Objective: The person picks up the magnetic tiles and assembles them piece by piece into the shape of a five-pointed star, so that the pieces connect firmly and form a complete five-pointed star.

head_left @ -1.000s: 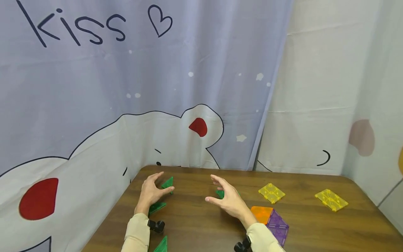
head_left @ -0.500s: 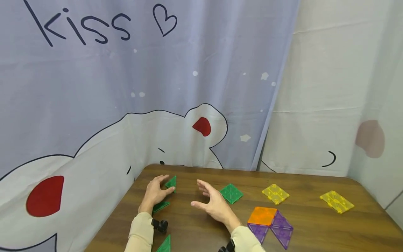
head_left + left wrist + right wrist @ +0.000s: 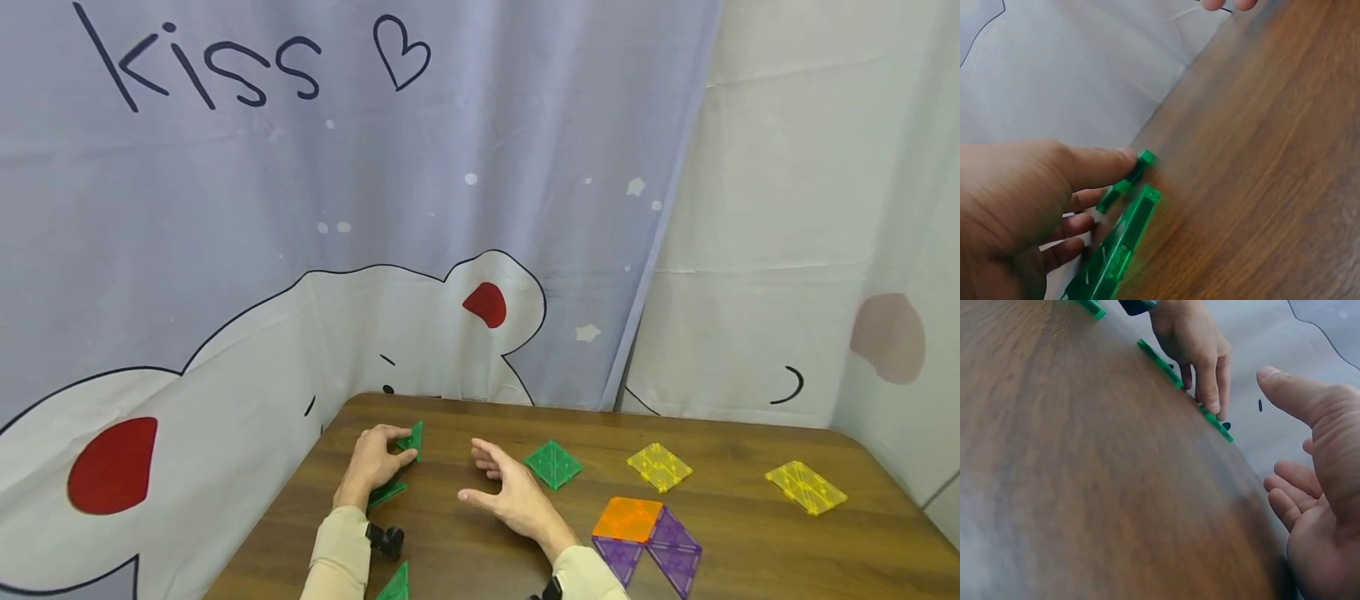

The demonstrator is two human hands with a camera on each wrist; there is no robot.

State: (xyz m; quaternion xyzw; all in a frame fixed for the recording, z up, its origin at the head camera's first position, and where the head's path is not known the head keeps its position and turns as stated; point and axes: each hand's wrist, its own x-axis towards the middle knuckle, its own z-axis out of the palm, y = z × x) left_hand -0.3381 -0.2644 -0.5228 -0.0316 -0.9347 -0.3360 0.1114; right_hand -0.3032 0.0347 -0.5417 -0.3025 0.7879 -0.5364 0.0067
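At the far left of the table, my left hand (image 3: 371,460) pinches a green triangular magnetic tile (image 3: 416,439) between thumb and fingers. In the left wrist view the thumb lies on this far tile (image 3: 1141,164). A second green tile (image 3: 387,493) lies just below that hand, and a third green tile (image 3: 395,585) is partly cut off at the lower edge of the head view. My right hand (image 3: 516,498) hovers over the table's middle, thumb and fingers spread and holding nothing. Right of it lies a green diamond of joined tiles (image 3: 553,465).
On the brown wooden table (image 3: 465,550), two yellow tile pieces (image 3: 659,467) lie at the right. An orange tile piece (image 3: 628,518) touches purple triangular tiles (image 3: 674,546) near the front right. A printed curtain (image 3: 420,333) hangs behind the table's far edge.
My left hand's fingers have closed in on the far green tile. The right hand has moved left, uncovering the green diamond and a purple tile. The head view has shifted slightly.
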